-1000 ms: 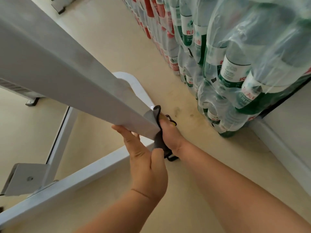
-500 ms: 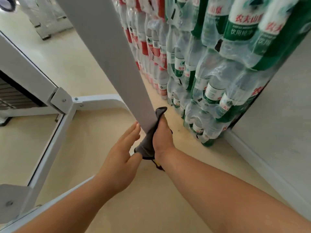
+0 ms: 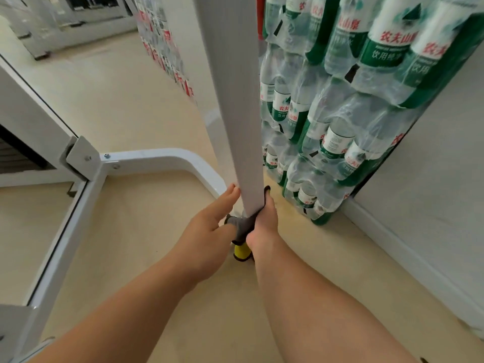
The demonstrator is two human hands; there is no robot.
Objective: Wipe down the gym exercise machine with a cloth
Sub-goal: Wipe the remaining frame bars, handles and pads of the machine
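My right hand (image 3: pixel 263 221) clamps the grey cloth (image 3: pixel 242 227) round the white post (image 3: pixel 235 100) near its low end. My left hand (image 3: pixel 209 231) lies flat, fingers straight, on the post's left side. Bottle packs (image 3: pixel 327 127) crowd the right; bare floor (image 3: pixel 136 231) lies to the left.

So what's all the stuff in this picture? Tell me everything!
post: one, pale grey, middle, upright
cloth: one, dark grey, round the post, low down
yellow piece: one, yellow, just below the cloth
frame: one, white, on the floor at left
bottles: many, clear with green labels, stacked at right; red-labelled ones farther back
wall: one, white, far right
floor: one, beige, underneath
left hand: one, left of the post, fingers straight
right hand: one, gripping the cloth round the post
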